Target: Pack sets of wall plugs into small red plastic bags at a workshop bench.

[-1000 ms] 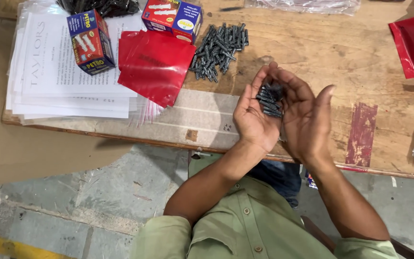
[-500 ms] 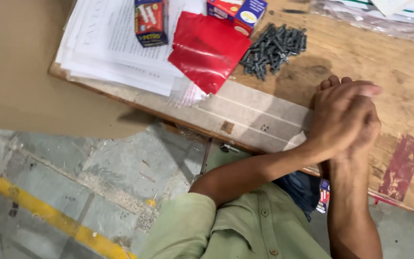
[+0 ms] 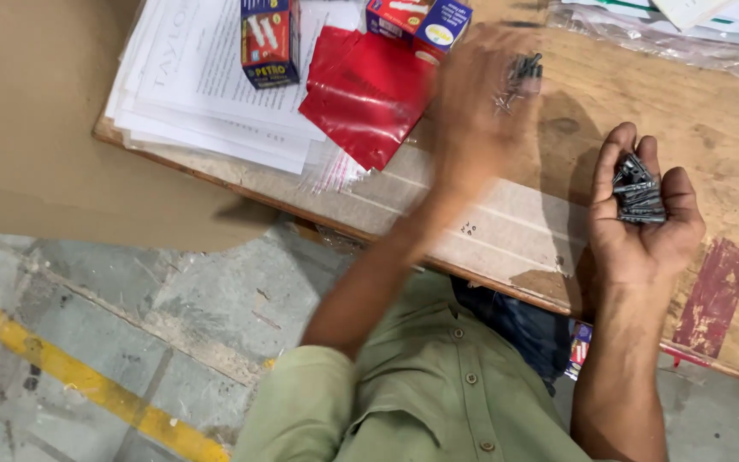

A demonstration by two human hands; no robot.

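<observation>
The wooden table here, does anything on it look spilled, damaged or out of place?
A few things. Dark screws lie loose by the blurred left hand, not boxed. The right hand cups more screws. The wooden table has a worn red patch, and the paper stack overhangs its edge.

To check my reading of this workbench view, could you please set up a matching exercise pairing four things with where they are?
Things:
1. dark screws
2. red plastic bag
3. small red and blue box
4. left hand

Places:
A. standing on the stack of printed papers
B. lying in the open palm of the right hand
C. blurred above the wooden table, near a few screws
D. flat on the table beside the papers

Pairs: 1-B, 2-D, 3-A, 4-C
</observation>
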